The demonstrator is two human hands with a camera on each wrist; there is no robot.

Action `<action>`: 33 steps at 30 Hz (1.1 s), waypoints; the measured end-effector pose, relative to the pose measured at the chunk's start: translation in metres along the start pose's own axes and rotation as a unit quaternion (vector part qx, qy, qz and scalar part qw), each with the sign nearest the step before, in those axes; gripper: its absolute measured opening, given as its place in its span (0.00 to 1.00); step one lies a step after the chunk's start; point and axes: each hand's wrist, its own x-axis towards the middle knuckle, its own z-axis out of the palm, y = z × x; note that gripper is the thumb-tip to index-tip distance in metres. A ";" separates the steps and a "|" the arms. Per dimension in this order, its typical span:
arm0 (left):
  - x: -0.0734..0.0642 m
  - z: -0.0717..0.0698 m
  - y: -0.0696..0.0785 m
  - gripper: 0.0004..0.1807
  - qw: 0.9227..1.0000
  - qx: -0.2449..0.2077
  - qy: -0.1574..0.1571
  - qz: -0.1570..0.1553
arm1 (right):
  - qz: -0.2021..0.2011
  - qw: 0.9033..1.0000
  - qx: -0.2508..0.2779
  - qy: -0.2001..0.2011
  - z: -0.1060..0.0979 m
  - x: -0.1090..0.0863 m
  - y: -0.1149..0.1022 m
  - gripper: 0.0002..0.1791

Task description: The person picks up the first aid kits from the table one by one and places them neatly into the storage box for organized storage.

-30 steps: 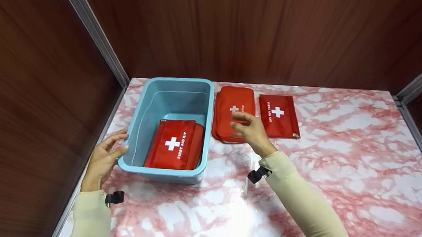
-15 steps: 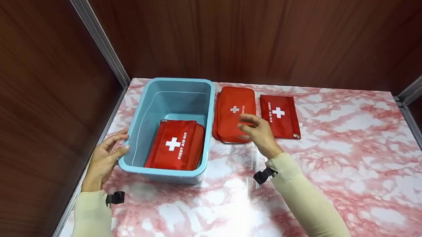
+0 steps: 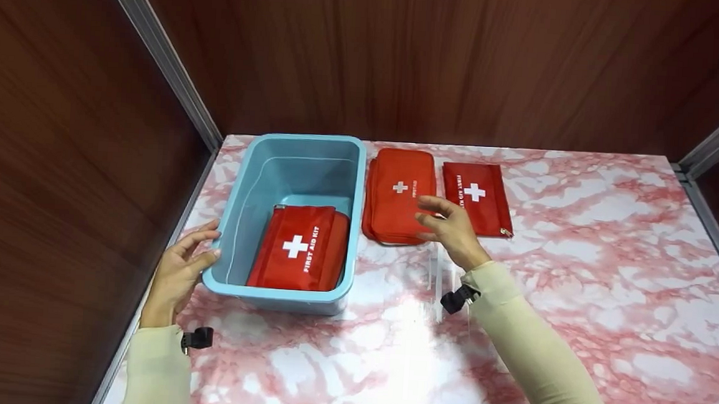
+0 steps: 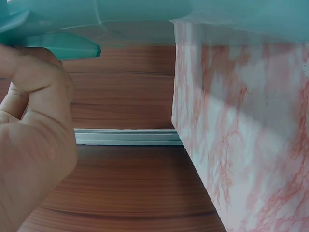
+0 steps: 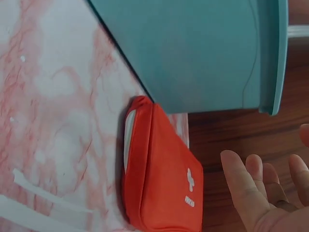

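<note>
A light blue plastic bin (image 3: pixel 357 214) stands upright at the left of the table. My left hand (image 3: pixel 177 272) holds its left rim, fingertips and thumb at the edge; the left wrist view shows the hand (image 4: pixel 36 106) bent up against the bin's underside of the rim (image 4: pixel 72 46). Inside lies a red first aid pouch (image 3: pixel 287 266) with a white cross, on top of another red item. My right hand (image 3: pixel 454 233) hovers, fingers spread and loosely bent, above an orange-red zipped first aid case (image 3: pixel 393 210) beside the bin. In the right wrist view that case (image 5: pixel 169 179) is apart from the fingers.
Right of the case, a flat dark red first aid pouch (image 3: pixel 481 209) lies on the pink and white marbled table (image 3: pixel 610 292). Another red edge shows beneath the case. Wood-look panels (image 3: pixel 405 61) stand behind and at both sides, with metal trim (image 3: pixel 174 72).
My right hand has shifted a little to the right and towards me, away from the bin, fingers still spread. The left hand and the bin stay almost in place.
</note>
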 end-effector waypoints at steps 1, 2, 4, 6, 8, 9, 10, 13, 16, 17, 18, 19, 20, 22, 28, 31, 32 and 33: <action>0.000 0.000 0.000 0.15 1.000 0.000 0.000 -0.001 | 0.003 1.000 0.000 0.000 -0.001 0.000 0.001 0.26; 0.000 0.000 0.000 0.15 1.000 0.000 0.001 -0.002 | 0.005 1.000 0.001 0.001 -0.002 0.001 0.002 0.27; 0.001 0.000 0.001 0.15 1.000 -0.001 0.001 -0.004 | 0.011 1.000 -0.002 0.003 -0.004 0.001 0.003 0.27; 0.001 0.000 0.001 0.15 1.000 0.000 0.002 -0.005 | 0.016 1.000 -0.004 0.004 -0.006 0.002 0.005 0.27; 0.002 0.001 0.001 0.15 1.000 0.002 0.003 -0.006 | 0.019 1.000 -0.007 0.004 -0.009 0.003 0.006 0.28; 0.002 0.001 0.001 0.15 1.000 0.003 0.003 -0.005 | 0.020 1.000 -0.012 0.004 -0.010 0.004 0.006 0.29; 0.002 0.001 0.001 0.15 1.000 0.004 0.003 -0.006 | 0.021 1.000 -0.015 0.002 -0.011 0.004 0.007 0.29; 0.002 0.001 0.001 0.15 1.000 0.001 0.006 -0.010 | 0.023 0.999 -0.025 -0.002 -0.014 0.005 0.009 0.30; 0.002 0.001 0.001 0.15 1.000 0.001 0.006 -0.008 | 0.029 0.999 -0.029 -0.004 -0.017 0.007 0.011 0.32; 0.001 0.001 0.001 0.15 1.000 0.002 0.006 -0.007 | 0.031 0.999 -0.030 -0.003 -0.018 0.007 0.012 0.32; 0.001 0.002 0.001 0.15 1.000 0.003 0.006 -0.005 | 0.033 0.999 -0.027 -0.002 -0.019 0.008 0.014 0.33; 0.001 0.002 0.001 0.15 1.000 0.004 0.005 -0.003 | 0.037 0.999 -0.023 0.000 -0.020 0.008 0.015 0.33; 0.001 0.002 0.001 0.15 1.000 0.006 0.005 -0.002 | 0.040 0.999 -0.019 0.002 -0.021 0.008 0.016 0.33; 0.002 0.002 0.001 0.15 1.000 0.009 0.006 -0.002 | 0.045 0.999 -0.013 0.008 -0.023 0.009 0.018 0.33; 0.002 0.002 0.002 0.14 1.000 0.015 0.010 -0.002 | 0.054 0.998 -0.014 0.025 -0.026 0.011 0.026 0.32; 0.001 0.002 0.002 0.14 1.000 0.016 0.013 -0.004 | 0.057 0.998 -0.016 0.030 -0.027 0.013 0.027 0.32; 0.001 0.002 0.001 0.14 1.000 0.016 0.013 -0.004 | 0.059 0.998 -0.017 0.032 -0.027 0.013 0.028 0.32; 0.000 0.002 0.001 0.14 1.000 0.016 0.013 -0.004 | 0.061 0.997 -0.018 0.033 -0.027 0.014 0.029 0.32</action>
